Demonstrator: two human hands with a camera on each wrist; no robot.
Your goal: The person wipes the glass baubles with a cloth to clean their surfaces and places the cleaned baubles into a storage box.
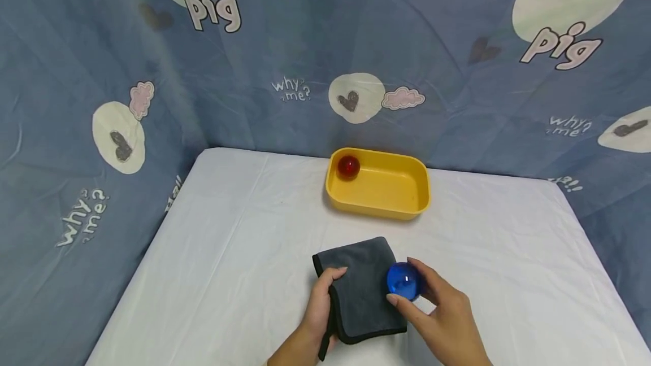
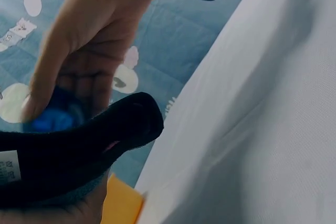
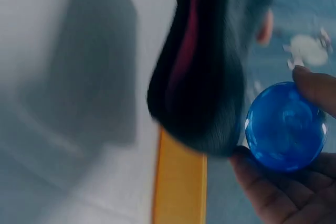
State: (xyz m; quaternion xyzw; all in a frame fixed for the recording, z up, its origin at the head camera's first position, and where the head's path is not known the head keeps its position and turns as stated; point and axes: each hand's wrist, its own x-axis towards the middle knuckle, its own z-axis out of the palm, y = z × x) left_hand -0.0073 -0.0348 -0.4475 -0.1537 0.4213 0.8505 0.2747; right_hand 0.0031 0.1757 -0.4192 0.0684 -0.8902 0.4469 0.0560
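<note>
In the head view a folded grey cloth [image 1: 363, 287] with black edging is gripped by my left hand [image 1: 317, 306], the thumb lying on top of it. My right hand [image 1: 442, 309] pinches a clear blue ball [image 1: 404, 281] between thumb and fingers, right beside the cloth's right edge. The right wrist view shows the blue ball [image 3: 286, 127] close up, with the dark underside of the cloth [image 3: 205, 72] next to it. Part of my left hand is hidden by the cloth [image 2: 79, 150] in the left wrist view, where a white label shows.
A yellow tray [image 1: 381, 210] stands at the back middle of the white-covered table [image 1: 244, 275]. Inside its left end lies a red ball [image 1: 348, 167]. Blue patterned fabric [image 1: 305, 33] hangs behind the table and along its sides.
</note>
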